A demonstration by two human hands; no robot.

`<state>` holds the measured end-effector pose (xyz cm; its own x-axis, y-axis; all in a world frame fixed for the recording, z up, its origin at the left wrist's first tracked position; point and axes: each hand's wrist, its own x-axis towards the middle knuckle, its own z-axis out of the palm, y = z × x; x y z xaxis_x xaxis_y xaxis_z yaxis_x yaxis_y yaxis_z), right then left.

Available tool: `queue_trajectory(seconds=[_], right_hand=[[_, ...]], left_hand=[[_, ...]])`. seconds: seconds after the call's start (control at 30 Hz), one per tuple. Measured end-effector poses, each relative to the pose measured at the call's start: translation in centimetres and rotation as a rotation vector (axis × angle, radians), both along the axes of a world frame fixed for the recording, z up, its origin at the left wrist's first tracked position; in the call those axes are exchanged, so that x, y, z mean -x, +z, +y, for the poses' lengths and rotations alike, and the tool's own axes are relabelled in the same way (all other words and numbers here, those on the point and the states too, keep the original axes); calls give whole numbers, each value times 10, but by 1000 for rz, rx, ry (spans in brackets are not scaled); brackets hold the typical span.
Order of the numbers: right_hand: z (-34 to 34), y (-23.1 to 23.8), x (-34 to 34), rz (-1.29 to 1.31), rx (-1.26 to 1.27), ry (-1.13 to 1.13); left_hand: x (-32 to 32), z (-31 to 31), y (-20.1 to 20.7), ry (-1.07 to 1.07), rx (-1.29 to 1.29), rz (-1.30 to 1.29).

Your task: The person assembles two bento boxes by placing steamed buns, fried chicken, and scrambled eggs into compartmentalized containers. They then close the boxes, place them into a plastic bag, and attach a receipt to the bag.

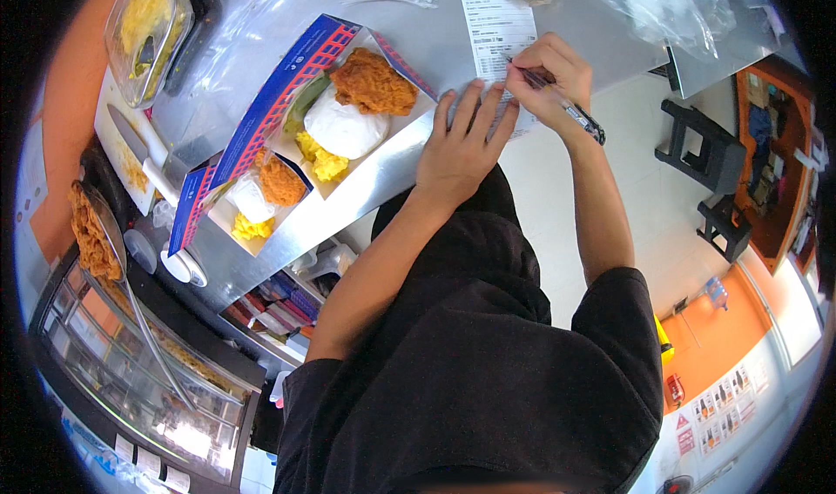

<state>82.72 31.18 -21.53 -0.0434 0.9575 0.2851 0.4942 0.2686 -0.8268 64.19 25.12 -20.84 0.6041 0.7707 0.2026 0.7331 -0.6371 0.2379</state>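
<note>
Pen on the slip, left hand pinning it flat

Upper middle of the frame: a long white paper slip (498, 37) lies on the steel counter (383, 181), its lower end at the counter edge. Our right hand (549, 76) is clenched around a dark pen (562, 102), tip down on the paper near its right side. Our left hand (461, 141) lies flat and open, gripping nothing, fingers spread across the slip's lower end to pin it.

We judge the slip thin, light and limp; it would slide easily on bare steel and crease or tear under a hard stroke, so it is best held by pressing it flat close to the pen tip, as the left hand does. The pen looks stiff and light, held low on the barrel.

Left of the hands, in the upper centre, sits an open blue box (348, 85) with a fried piece, a white mound and yellow food. A smaller box (248, 198) with the same fill sits lower left of it. At the upper left stands a clear tub (148, 24) of yellow food, and below it a knife (139, 146) on a board. The far left edge shows more fried food (90, 228) above a glass display case (131, 346). Clear plastic bags (662, 6) lie at the upper right. Our black top (470, 363) fills the lower middle, with white floor and a black stool (697, 146) to the right
</note>
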Motion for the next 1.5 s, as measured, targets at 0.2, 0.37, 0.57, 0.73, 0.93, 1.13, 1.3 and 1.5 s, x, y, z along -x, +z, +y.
queue_trajectory(seconds=[0.2,0.37,0.57,0.73,0.93,1.13,1.3,1.5], right_hand=[[1,-2,-4,-25,22,21],[1,-11,-8,-27,79,24],[-3,-20,-17,220,-45,-285],[-8,-9,-19,111,-1,-95],[-9,-3,-13,22,-6,-80],[-8,-4,-15,11,2,-64],[-8,-6,-18,60,16,-107],[-10,-4,-19,17,-15,-76]], left_hand=[[0,-4,-5,-10,34,-25],[3,-6,-6,-3,61,-11],[1,-5,-7,6,89,-46],[0,-5,-6,14,85,-30],[1,-4,-5,-3,101,-13],[1,-4,-2,-4,110,-4],[1,-4,-3,-6,107,-2],[0,-5,-4,-1,98,3]])
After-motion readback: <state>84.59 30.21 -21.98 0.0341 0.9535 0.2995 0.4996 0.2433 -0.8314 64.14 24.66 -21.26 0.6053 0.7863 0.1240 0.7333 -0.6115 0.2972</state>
